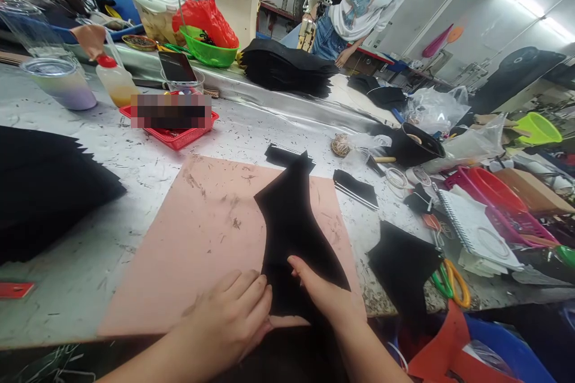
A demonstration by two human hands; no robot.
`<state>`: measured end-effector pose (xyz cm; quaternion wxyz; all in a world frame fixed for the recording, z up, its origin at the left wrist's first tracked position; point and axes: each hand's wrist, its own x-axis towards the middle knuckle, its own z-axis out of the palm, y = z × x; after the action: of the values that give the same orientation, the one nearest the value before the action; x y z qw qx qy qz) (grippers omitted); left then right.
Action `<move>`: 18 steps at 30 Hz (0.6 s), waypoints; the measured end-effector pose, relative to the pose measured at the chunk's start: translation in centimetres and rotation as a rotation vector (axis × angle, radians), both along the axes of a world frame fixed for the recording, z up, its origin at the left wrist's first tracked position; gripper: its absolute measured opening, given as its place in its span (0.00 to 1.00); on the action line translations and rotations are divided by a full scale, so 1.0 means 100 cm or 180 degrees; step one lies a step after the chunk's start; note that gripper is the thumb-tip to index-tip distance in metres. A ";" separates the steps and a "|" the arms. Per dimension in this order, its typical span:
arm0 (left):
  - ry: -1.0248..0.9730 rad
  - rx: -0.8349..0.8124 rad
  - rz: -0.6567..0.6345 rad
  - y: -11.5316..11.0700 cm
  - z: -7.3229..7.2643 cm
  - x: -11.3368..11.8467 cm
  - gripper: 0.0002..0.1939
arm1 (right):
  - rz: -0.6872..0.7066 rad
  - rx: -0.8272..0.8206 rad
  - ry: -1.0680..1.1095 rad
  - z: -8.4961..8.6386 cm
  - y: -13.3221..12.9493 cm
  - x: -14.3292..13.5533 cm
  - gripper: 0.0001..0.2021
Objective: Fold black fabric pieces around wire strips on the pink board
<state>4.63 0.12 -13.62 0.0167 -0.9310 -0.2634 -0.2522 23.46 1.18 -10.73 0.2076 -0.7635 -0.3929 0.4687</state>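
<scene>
A black cut piece of sheet material point(291, 221), curved at the sides with a pointed far end, lies on a pinkish mat point(179, 251); whether it is fabric or leather I cannot tell. My left hand point(236, 302) has its fingers curled together at the near left edge of the piece. On the right side, my right hand point(326, 296) grips the same piece, thumb on top, other fingers mostly hidden. Another black cut piece point(404, 257) rests to the right by the table edge. Small black strips point(287, 155) lie beyond the mat.
A black stack point(49, 191) stands at left. Behind are a red basket point(179, 137), a tumbler point(60, 84), a glue bottle point(114, 81) and another black stack point(287, 66). Scissors point(451, 281) and a notebook point(476, 227) lie right. A person point(377, 0) stands beyond the sewing machine point(309, 6).
</scene>
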 end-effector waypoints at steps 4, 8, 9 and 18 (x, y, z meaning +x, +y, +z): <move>0.0097 -0.0114 0.0042 0.001 -0.003 -0.002 0.15 | -0.0221 -0.0164 0.0039 0.005 0.002 -0.003 0.16; 0.0447 -0.0115 -0.0028 0.002 -0.002 -0.001 0.27 | -0.0264 -0.0188 0.0023 0.011 0.004 -0.003 0.16; 0.0547 -0.0091 -0.0029 0.002 -0.001 0.000 0.29 | -0.0248 -0.0179 -0.0009 0.012 0.004 -0.002 0.16; 0.1272 -0.0514 -0.0051 0.002 0.007 0.007 0.31 | -0.0384 0.0607 0.0028 0.015 -0.002 0.008 0.18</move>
<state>5.35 0.32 -12.95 -0.0080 -0.9628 -0.2668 -0.0409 24.29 0.99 -9.20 0.3089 -0.7605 -0.3880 0.4192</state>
